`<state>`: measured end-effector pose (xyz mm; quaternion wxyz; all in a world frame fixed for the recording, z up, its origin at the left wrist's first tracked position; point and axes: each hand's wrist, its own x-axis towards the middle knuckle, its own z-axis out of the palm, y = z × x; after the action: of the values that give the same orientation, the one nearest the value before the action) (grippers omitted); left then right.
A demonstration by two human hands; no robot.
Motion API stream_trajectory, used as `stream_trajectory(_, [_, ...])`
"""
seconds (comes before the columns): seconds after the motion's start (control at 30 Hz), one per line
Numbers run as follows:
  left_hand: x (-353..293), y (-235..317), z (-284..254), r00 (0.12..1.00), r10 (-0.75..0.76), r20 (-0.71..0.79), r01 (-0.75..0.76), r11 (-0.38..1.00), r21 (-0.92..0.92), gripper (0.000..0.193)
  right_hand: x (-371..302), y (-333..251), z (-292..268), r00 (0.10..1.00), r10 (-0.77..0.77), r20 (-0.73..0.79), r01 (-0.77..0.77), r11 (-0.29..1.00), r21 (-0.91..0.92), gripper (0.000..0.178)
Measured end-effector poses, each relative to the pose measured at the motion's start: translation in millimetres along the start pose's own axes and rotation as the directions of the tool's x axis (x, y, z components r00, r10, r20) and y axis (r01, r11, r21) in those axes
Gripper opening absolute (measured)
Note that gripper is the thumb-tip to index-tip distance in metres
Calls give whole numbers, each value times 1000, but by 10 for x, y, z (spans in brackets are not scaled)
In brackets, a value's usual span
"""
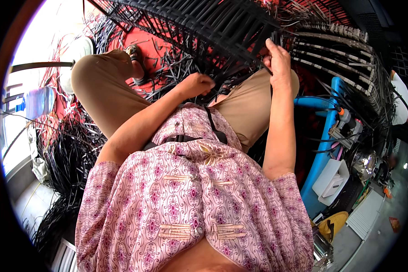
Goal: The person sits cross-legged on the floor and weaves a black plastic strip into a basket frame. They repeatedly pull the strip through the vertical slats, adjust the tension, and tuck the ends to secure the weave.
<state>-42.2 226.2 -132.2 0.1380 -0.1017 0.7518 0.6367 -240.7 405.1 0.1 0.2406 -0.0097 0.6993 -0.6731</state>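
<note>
A black woven frame point(199, 23), like part of a chair or basket, slants across the far side in front of my knees. Loose flat strips point(231, 68) hang from its lower edge. My right hand point(279, 63) is raised at the frame's right end, its fingers closed on a black strip point(268, 69) and the index finger pointing up along the weave. Lower and to the left, my left hand point(198, 85) hovers over my lap with its fingers curled. Whatever it may hold is too blurred to name.
Cut black strips litter the red floor point(157, 49). A thick bundle of black strands point(72, 152) lies at left, near a clear plastic bottle point(40, 102). At right are a blue stool point(326, 129), a white plastic tray point(332, 179) and a grey-and-black woven piece point(337, 61).
</note>
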Motion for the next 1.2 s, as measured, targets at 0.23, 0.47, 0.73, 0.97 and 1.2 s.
stream_trajectory(0.23, [-154, 580, 152, 972, 220, 86, -227, 971, 71, 80, 17, -56, 51, 997, -43, 56, 43, 999, 6, 18])
stream_trajectory(0.47, [-216, 764, 265, 957, 265, 114, -288, 908, 304, 96, 23, -71, 92, 995, -43, 94, 36, 996, 76, 13])
stream_trajectory(0.73, [-290, 905, 285, 928, 369, 44, -364, 876, 316, 83, -7, -25, 75, 994, -56, 94, 49, 996, 76, 13])
stream_trajectory(0.97, [-491, 1282, 134, 930, 357, -89, -326, 912, 247, 57, -214, -37, 93, 991, -39, 128, 30, 997, 71, 12])
stream_trajectory(1.2, [-688, 1820, -159, 776, 535, -333, -397, 826, 401, 15, -690, 191, 147, 976, -20, 218, 7, 998, 60, 19])
